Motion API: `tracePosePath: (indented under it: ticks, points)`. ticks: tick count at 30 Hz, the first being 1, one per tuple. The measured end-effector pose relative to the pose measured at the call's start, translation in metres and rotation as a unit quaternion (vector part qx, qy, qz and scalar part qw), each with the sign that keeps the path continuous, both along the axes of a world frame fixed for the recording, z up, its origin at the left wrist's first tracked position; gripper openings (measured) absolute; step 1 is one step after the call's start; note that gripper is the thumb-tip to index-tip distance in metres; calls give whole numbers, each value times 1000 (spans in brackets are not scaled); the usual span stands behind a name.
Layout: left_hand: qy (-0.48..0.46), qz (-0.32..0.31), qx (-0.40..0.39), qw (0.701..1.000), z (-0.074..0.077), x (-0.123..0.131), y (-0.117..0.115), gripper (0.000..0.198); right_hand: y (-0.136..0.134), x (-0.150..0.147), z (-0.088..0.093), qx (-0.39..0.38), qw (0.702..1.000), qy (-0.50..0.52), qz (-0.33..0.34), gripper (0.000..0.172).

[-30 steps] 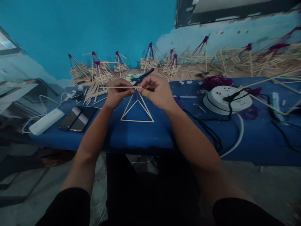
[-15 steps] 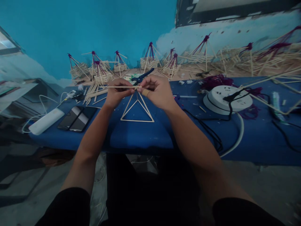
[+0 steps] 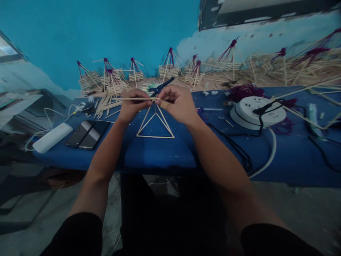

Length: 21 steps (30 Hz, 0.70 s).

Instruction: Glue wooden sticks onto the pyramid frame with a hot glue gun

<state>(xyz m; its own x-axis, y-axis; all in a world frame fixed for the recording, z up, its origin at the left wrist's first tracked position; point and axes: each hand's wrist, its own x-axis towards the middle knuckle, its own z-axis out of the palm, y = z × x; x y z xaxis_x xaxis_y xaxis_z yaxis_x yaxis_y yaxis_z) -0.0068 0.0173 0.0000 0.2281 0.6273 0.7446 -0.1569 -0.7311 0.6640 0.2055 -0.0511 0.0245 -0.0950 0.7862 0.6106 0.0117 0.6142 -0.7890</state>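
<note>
A thin wooden stick (image 3: 128, 99) lies level between my two hands at the top of a stick frame (image 3: 156, 136). My left hand (image 3: 135, 101) pinches the stick between thumb and fingers. From the other side, my right hand (image 3: 177, 103) closes thumb and fingertips on the stick's right end, by the frame's top corner; a tan band wraps one finger. The frame is a pyramid of pale sticks, its base edge toward me. Just behind the fingers sits a dark blue tool (image 3: 163, 86), perhaps a glue gun or pliers, partly hidden by my right hand.
Loose sticks (image 3: 106, 105) lie left of my hands. Stick structures bound with purple yarn (image 3: 170, 65) line the back. A round white power strip (image 3: 258, 113) with cables and purple yarn (image 3: 246, 92) sits right; a phone (image 3: 90, 134) and white power bank (image 3: 52, 137) lie left.
Almost nothing differs. The left end of the stick protrudes slightly less past my left hand, and both hands keep their place at the frame's top.
</note>
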Motion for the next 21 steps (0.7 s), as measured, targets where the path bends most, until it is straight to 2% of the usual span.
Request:
tracePosePath:
  ticks: [6,12,16,21]
  points:
    - [3,-8,-26,1000,1,0,-1,47,0,0,0,-3,1000,-3,0,54]
    - [-24,-54,-103,993,10,3,-14,52,-1,-1,0,5,1000,-2,-2,50]
    - [-29,-36,-120,992,13,6,-18,54,-1,1,0,6,1000,-19,-1,47]
    - [-32,-35,-117,992,11,6,-16,51,0,3,-2,16,999,-38,-3,35]
